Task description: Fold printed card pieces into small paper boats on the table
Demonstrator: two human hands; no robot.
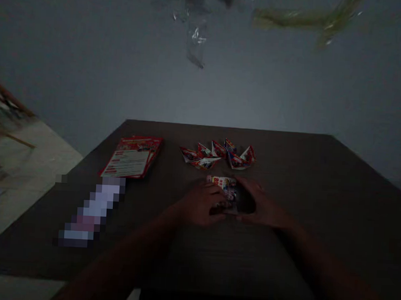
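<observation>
A small folded sheet of printed paper (230,184) lies on the dark table in front of me, white, red and multicoloured. My left hand (202,204) rests over its left part, fingers bent on top and thumb at the near edge. On the other side, my right hand (265,205) arches around the paper, its fingertips at the far right corner and its thumb by the near right corner. Both hands hide parts of the sheet. Just beyond them stand folded paper boats, one on the left (202,158) and one on the right (241,159), close together.
A stack of red-and-white printed leaflets (129,157) lies at the table's back left. Nearer on the left is a blurred-out, pixelated long object (91,211). The table (320,174) meets a pale wall (291,83) with tape on it. Its left edge borders a tiled floor (42,155).
</observation>
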